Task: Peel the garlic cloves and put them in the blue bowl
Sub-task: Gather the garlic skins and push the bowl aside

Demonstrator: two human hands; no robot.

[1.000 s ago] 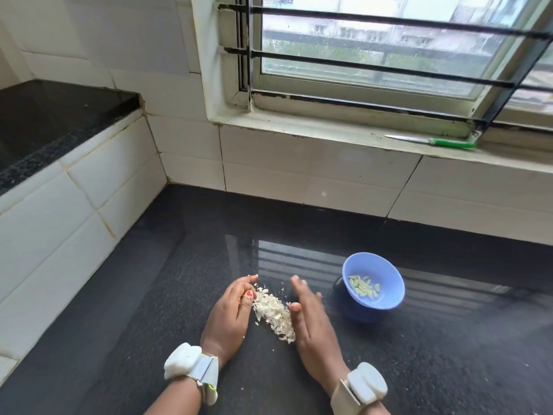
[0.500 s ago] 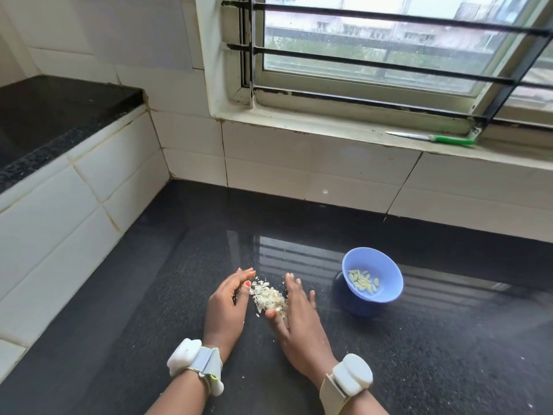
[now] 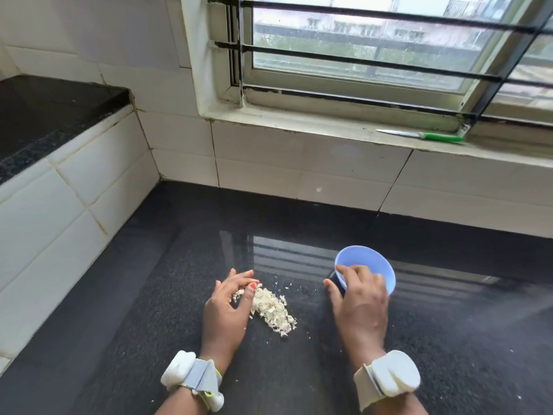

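So the blue bowl (image 3: 375,266) sits upright on the black desk (image 3: 299,223), opening facing up, and I'll use it as the landmark. The right hand (image 3: 360,307) is at its near-left rim, fingers curled over the edge and thumb on the outside, so it's gripping the bowl. It's a bit motion-blurred, and the hand covers most of the inside, so I can't make out any cloves in there.

Left of the bowl, with a bare strip of desk between, is a pile of garlic skins (image 3: 270,308). The pile is stretched out, long axis running from far-left to near-right, its near end pointing back toward the person. A few loose flakes (image 3: 279,283) lie scattered between pile and bowl. The left hand (image 3: 227,307) is on the far side of the pile from the bowl, resting on the desk with fingers loosely bent and touching the pile's upper left end. It isn't gripping anything that I can see. Both wrists wear a white band (image 3: 191,380).

The desk is glossy speckled black stone, reflecting the window bars. Behind the bowl is a white tiled wall (image 3: 299,163), then a sill with a green-handled knife (image 3: 422,135) lying flat, blade pointing left. Above that is a barred window (image 3: 374,55). Far left of the bowl there's a raised black ledge (image 3: 45,112) on a tiled step.
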